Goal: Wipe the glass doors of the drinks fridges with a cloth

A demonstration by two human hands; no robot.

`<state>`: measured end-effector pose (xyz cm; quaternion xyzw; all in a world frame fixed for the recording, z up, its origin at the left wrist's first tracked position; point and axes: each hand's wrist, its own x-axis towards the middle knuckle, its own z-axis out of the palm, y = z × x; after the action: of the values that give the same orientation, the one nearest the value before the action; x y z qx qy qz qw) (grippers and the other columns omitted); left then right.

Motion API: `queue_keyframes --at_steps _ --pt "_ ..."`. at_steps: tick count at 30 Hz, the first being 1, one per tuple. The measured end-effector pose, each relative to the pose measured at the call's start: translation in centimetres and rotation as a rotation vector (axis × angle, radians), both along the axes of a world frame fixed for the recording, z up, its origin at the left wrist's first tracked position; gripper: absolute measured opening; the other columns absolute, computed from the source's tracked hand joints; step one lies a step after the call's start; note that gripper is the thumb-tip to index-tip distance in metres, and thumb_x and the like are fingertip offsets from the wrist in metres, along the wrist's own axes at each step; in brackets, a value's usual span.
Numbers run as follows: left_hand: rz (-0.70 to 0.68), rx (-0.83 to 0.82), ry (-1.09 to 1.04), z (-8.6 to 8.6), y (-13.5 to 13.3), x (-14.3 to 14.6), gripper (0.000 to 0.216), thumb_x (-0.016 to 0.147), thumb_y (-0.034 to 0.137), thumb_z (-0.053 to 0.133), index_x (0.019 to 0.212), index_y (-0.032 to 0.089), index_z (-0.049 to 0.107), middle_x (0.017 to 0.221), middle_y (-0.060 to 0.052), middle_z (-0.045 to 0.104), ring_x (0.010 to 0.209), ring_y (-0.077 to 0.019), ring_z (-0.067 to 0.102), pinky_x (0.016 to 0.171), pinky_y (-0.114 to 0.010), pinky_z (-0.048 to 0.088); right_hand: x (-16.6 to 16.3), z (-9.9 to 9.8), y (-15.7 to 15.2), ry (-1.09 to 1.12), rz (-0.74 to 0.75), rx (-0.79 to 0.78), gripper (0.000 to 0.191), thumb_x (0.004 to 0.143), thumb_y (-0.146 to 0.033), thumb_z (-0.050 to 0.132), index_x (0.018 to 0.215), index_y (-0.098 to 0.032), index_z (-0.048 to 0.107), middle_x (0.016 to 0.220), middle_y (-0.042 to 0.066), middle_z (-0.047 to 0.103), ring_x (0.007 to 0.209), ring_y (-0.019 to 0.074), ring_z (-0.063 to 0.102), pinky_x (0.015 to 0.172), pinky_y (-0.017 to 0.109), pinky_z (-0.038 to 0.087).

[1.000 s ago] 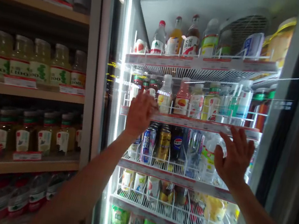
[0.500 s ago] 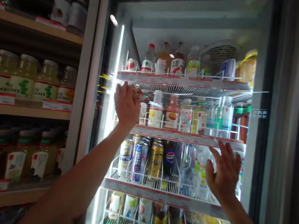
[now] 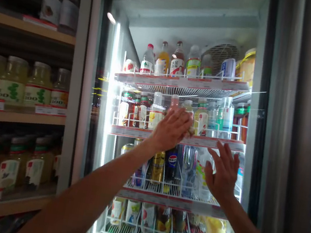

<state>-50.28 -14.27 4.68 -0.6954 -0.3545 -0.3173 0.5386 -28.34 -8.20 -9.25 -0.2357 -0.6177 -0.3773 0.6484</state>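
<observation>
My left hand (image 3: 172,129) is in front of the middle shelf of a drinks fridge, its fingers bent over a crumpled brownish cloth (image 3: 191,131). Only a small edge of that cloth shows past the fingertips. It appears to lie against the fridge's glass door (image 3: 189,15), on which light reflections show. Behind the hand, a pink bottle (image 3: 174,102) is partly hidden. Lower right, my right hand (image 3: 222,172) is raised with fingers spread, holding nothing. It is at or close to the glass; whether it touches cannot be told.
Wire shelves inside the fridge carry bottles and cans, among them a gold can (image 3: 158,168) and a dark Pepsi bottle (image 3: 171,162). At left, wooden shelves (image 3: 16,118) hold jars (image 3: 39,86). A grey frame (image 3: 280,112) separates this fridge from another glass front at right.
My left hand has swept right with the cloth, from the left side of the glass to its middle. My right hand stays in about the same place; the view has shifted slightly right.
</observation>
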Motion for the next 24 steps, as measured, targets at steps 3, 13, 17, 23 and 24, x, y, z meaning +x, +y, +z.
queue_keyframes --at_steps 3,13,17,23,24 --pt "-0.005 0.071 -0.15 0.9 0.2 0.5 0.039 0.087 0.027 0.037 0.124 0.019 0.05 0.138 -0.005 0.046 0.135 -0.0222 0.029 0.112 -0.044 0.024 0.0 -0.1 0.1 -0.008 0.032 -0.011 0.034 0.084 -0.019 0.047 0.118 -0.022 0.052 0.139 0.007 0.044 0.133 0.0238 0.033 0.11 0.048 0.022" --pt "-0.072 -0.056 0.174 -1.4 3.2 9.1 0.048 0.089 0.033 0.038 0.134 0.017 0.036 0.145 -0.008 0.035 0.138 -0.0198 0.021 0.113 -0.04 0.021 1.8 2.1 -1.1 0.034 0.481 -0.007 0.05 0.087 -0.016 0.038 0.136 -0.027 0.032 0.143 0.006 0.035 0.133 0.021 0.033 0.106 0.049 0.034" --pt "-0.125 0.078 -0.112 -1.1 3.9 9.8 0.055 0.091 0.033 0.031 0.141 0.012 0.019 0.149 -0.014 0.026 0.14 -0.0206 0.013 0.113 -0.044 0.021 0.7 6.8 -1.8 -0.123 0.494 0.03 0.051 0.09 -0.019 0.031 0.141 -0.027 0.025 0.146 0.004 0.03 0.136 0.0176 0.028 0.109 0.045 0.033" --pt "-0.12 0.192 -0.523 -6.9 2.0 7.3 0.084 0.077 0.042 0.06 0.142 0.016 0.014 0.15 -0.017 0.017 0.139 -0.03 0.015 0.111 -0.054 0.019 -0.7 14.4 -0.2 -0.374 0.07 -0.066 0.045 0.088 -0.033 0.047 0.132 -0.03 0.042 0.147 0.004 0.03 0.137 0.0261 0.021 0.11 0.054 0.022" --pt "-0.14 0.195 -0.555 -8.8 1.6 7.8 0.083 0.075 0.04 0.063 0.141 0.017 0.019 0.149 -0.017 0.022 0.138 -0.03 0.019 0.11 -0.053 0.024 0.4 15.9 0.2 -0.371 0.049 -0.059 0.045 0.088 -0.03 0.046 0.133 -0.03 0.042 0.146 0.004 0.03 0.137 0.0257 0.022 0.11 0.055 0.021"
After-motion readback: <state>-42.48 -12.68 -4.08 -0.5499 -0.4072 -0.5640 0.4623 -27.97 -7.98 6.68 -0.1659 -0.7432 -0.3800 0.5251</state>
